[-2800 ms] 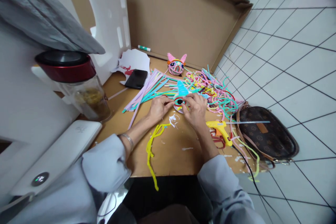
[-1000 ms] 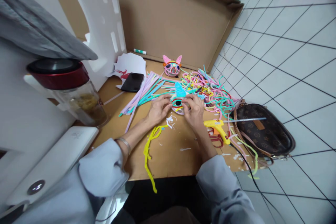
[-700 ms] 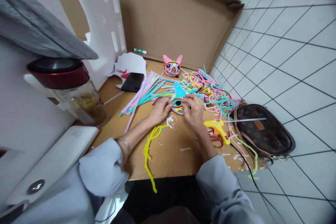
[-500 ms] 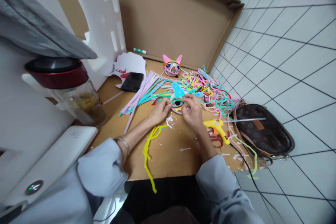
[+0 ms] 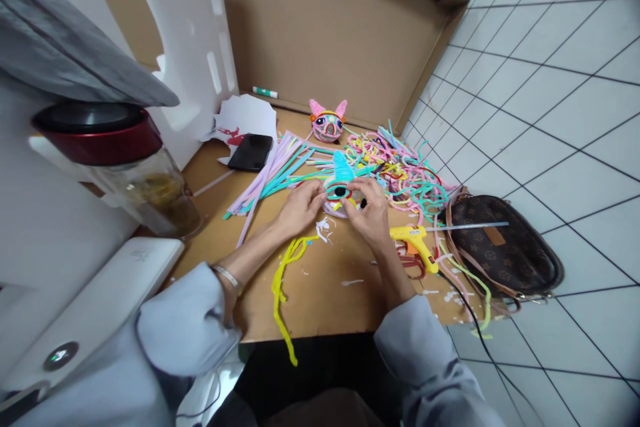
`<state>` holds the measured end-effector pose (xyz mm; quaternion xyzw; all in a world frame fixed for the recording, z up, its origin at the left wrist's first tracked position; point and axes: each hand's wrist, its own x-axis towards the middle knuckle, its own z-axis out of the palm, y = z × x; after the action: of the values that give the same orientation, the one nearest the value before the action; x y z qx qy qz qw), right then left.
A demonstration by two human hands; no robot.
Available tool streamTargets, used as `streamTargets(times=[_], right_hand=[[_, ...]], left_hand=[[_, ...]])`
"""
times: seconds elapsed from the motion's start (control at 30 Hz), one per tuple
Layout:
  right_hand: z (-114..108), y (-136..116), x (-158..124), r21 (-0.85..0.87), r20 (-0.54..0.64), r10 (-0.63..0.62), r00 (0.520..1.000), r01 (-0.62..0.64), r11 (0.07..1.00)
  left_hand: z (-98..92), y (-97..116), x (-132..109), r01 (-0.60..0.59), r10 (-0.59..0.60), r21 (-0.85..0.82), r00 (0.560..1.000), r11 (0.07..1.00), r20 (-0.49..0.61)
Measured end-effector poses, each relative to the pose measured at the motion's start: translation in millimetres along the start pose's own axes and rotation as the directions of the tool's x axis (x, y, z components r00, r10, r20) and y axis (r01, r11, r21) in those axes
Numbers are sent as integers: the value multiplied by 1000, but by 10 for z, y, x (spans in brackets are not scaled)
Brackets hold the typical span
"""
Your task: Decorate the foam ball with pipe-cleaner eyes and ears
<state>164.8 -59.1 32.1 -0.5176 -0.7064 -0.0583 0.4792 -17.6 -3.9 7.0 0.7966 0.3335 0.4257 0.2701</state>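
Between my hands is a small pipe-cleaner animal head (image 5: 336,208) with a light blue ear standing up. Its near eye is a black oval in a white, teal and red surround, and a second black eye shows by my right fingers. My left hand (image 5: 303,205) has its fingers closed on the head's left side. On the other side my right hand (image 5: 370,215) pinches at the face near the eye; its fingertips partly cover it. Yellow pipe cleaners (image 5: 280,287) and white scraps (image 5: 325,229) lie just in front on the table (image 5: 315,307).
A finished-looking pink-eared head (image 5: 327,125) stands behind. Loose pipe cleaners (image 5: 270,180), a tangled pile (image 5: 400,180) and a phone (image 5: 251,152) lie around. At right are a yellow glue gun (image 5: 416,244), red-handled scissors (image 5: 413,263) and a brown bag (image 5: 505,247); a glass bottle (image 5: 160,193) stands left.
The animal head has turned slightly in my hands, so the second black eye now shows. My right fingers have shifted a little on the face; the left hand stays at the side.
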Motion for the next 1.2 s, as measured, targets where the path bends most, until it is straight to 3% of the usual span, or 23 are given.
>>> streamTargets(times=[0.13, 0.23, 0.43, 0.6, 0.93, 1.2], right_hand=[[15, 14, -9, -32, -30, 4, 1000, -5, 999], [25, 16, -14, -50, -44, 13, 999, -15, 999], [20, 1, -19, -79, -42, 24, 999, -27, 996], [26, -14, -23, -111, -54, 1, 999, -7, 994], [25, -38, -22, -91, -43, 20, 999, -24, 996], [24, -53, -22, -68, -48, 43, 998, -46, 997]], left_hand=[[-1, -52, -17, -204, 213, 217, 977, 955, -18], [-12, -100, -34, -271, 292, 339, 957, 901, -9], [-2, -169, -28, -352, 422, 372, 898, 859, -124], [9, -168, -14, -340, 410, 334, 897, 879, -165], [-169, -149, -6, -388, 381, 279, 921, 878, 81], [-197, -195, 27, -414, 404, 200, 910, 888, 89]])
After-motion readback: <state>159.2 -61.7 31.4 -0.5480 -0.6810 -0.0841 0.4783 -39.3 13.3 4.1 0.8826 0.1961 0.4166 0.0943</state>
